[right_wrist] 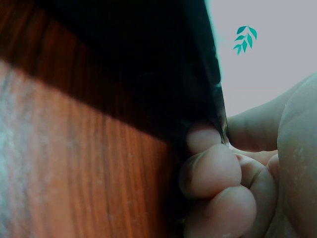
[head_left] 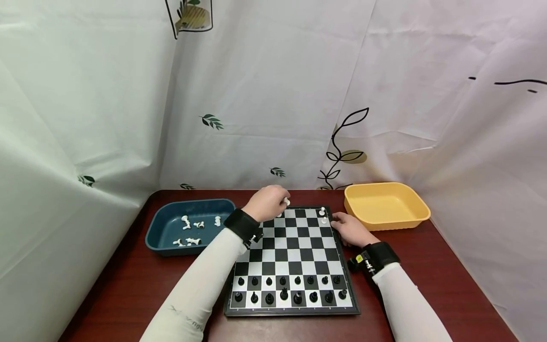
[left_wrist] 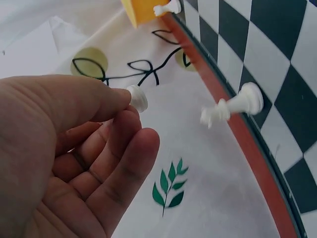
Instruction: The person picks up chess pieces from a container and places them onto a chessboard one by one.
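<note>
We are holding a white chess piece (left_wrist: 137, 98) pinched between the thumb and fingertips of our left hand (head_left: 268, 202), above the far left corner of the chessboard (head_left: 292, 259); in the left wrist view only the piece's round base is showing past the thumb. Our right hand (head_left: 352, 230) is resting against the right edge of the chessboard near its far corner, with the fingers curled around the board's rim, as the right wrist view is showing at close range. Two white pieces (head_left: 322, 211) are standing on the far right squares of the board, just beside the right hand. Two rows of black pieces (head_left: 290, 289) are standing along the near side of the board. A blue tray (head_left: 164, 237) is sitting on the wooden table (head_left: 128, 285) to the left of the board, with several white pieces (head_left: 191, 230) lying in it. A yellow tray (head_left: 420, 209) is sitting to the right of the board.
</note>
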`<state>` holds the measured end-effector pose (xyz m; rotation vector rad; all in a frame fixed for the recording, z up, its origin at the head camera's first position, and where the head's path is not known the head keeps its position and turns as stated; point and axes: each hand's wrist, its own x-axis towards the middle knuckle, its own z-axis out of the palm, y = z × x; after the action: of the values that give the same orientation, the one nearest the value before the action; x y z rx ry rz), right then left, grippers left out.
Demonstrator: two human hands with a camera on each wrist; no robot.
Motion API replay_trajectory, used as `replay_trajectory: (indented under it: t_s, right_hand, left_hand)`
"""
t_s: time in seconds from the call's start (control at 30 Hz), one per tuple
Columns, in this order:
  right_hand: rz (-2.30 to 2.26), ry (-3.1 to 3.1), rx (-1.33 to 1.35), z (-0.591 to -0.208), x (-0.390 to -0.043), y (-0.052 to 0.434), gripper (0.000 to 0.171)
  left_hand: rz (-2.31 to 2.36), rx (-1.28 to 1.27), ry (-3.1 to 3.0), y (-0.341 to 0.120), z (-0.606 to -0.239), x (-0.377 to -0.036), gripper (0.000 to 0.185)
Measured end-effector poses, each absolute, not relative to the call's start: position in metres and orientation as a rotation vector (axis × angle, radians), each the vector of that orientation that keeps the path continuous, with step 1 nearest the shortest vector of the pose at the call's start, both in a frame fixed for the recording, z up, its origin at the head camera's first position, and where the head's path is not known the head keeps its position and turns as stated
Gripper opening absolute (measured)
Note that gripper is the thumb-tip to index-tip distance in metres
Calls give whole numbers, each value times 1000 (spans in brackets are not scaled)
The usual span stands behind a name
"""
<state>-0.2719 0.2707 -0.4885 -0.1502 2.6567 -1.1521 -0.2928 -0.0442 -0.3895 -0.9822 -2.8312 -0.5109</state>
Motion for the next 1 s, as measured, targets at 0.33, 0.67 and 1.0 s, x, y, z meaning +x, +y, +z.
replay_trajectory:
  t_s: [0.33, 0.67, 1.0]
  right_hand:
    - [-1152, 2668, -156, -490, -271, 272, 43]
    - [-1150, 2669, -162, -489, -271, 271, 44]
    - [-1139, 2667, -136, -488, -272, 270, 44]
  left_hand:
    - [-422, -1092, -2840, -20, -402, -296, 24]
    - [-308, -1102, -2851, 4, -414, -308, 12]
    - [-338, -1144, -2900, 19, -426, -323, 7]
